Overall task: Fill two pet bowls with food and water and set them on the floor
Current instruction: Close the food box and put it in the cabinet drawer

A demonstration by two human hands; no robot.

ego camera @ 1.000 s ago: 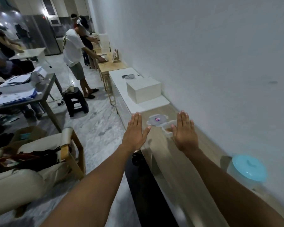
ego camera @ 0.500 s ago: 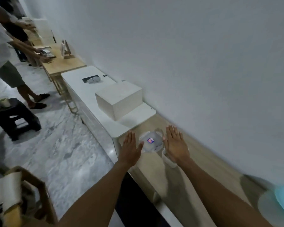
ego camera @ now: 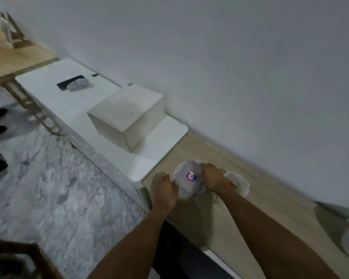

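Head view shows your left hand (ego camera: 166,190) and right hand (ego camera: 214,178) on opposite sides of a clear lidded tub (ego camera: 186,184), which sits on the wooden surface (ego camera: 270,198) close to the wall. The fingers of both hands are curled against its edges, clamped on it. A small red and blue sticker (ego camera: 191,176) marks the lid. Just beside your right wrist lies a white bowl (ego camera: 241,183), partly hidden and blurred. Farther along, a white block (ego camera: 127,115) and a dark phone (ego camera: 70,82) rest on a white surface (ego camera: 48,87). Marbled floor (ego camera: 48,188) lies to your left.
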